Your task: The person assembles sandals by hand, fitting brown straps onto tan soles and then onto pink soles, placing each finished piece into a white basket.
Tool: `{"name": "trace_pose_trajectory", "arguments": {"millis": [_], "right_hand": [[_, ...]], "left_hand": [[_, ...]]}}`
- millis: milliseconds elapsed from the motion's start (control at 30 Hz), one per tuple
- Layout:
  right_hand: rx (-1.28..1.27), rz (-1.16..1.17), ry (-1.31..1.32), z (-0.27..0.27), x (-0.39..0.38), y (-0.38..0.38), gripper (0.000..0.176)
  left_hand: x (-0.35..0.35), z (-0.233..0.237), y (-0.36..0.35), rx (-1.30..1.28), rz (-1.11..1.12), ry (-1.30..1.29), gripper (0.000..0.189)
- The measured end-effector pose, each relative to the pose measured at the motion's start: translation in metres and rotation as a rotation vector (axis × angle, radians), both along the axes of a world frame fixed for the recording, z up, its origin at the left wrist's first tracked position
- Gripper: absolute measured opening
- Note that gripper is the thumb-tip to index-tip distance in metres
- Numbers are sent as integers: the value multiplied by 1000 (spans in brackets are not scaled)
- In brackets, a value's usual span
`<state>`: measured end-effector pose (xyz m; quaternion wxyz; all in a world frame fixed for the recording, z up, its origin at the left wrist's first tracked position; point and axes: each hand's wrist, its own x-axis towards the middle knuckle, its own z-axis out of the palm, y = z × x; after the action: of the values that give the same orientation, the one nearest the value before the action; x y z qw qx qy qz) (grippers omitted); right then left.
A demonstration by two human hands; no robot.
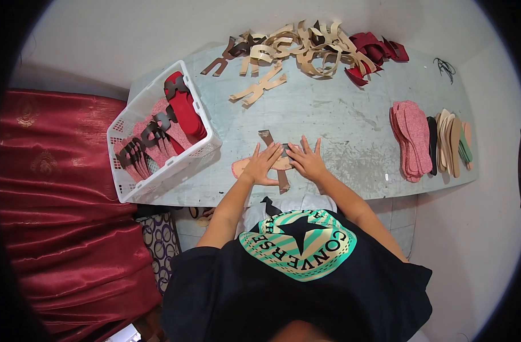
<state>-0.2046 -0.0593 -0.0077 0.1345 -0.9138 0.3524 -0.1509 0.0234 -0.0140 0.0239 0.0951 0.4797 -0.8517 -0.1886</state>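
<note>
A tan-pink insole (241,166) lies near the front edge of the grey table (340,114), with a dark brown strap (265,137) laid across it. The strap's other end (283,182) sticks out toward me. My left hand (263,165) lies flat on the insole with its fingers spread. My right hand (307,161) rests flat beside it on the strap and the insole's right part. Both hands hide the middle of the insole.
A white basket (206,149) at the left holds red and pink insoles with dark straps. Tan, brown and red strap pieces (306,48) are heaped at the far edge. Pink insoles (411,139) and tan insoles (451,142) are stacked at the right. Red cloth (61,188) lies left of the table.
</note>
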Motion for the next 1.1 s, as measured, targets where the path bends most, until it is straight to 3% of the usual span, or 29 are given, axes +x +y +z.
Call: {"name": "trace_pose_trajectory", "arguments": {"millis": [167, 367, 667, 867, 1100], "right_hand": [[122, -13, -93, 6, 0, -1, 41], [89, -19, -106, 7, 2, 2, 41], [198, -62, -136, 9, 1, 3, 43], [202, -96, -129, 14, 0, 4, 45], [293, -91, -164, 17, -2, 4, 48]], "left_hand": [[1, -2, 0, 3, 4, -22, 112], [11, 1, -15, 74, -109, -17, 110], [12, 23, -14, 102, -180, 15, 118], [8, 14, -12, 142, -227, 100, 107], [-10, 9, 1, 75, -75, 241, 87]]}}
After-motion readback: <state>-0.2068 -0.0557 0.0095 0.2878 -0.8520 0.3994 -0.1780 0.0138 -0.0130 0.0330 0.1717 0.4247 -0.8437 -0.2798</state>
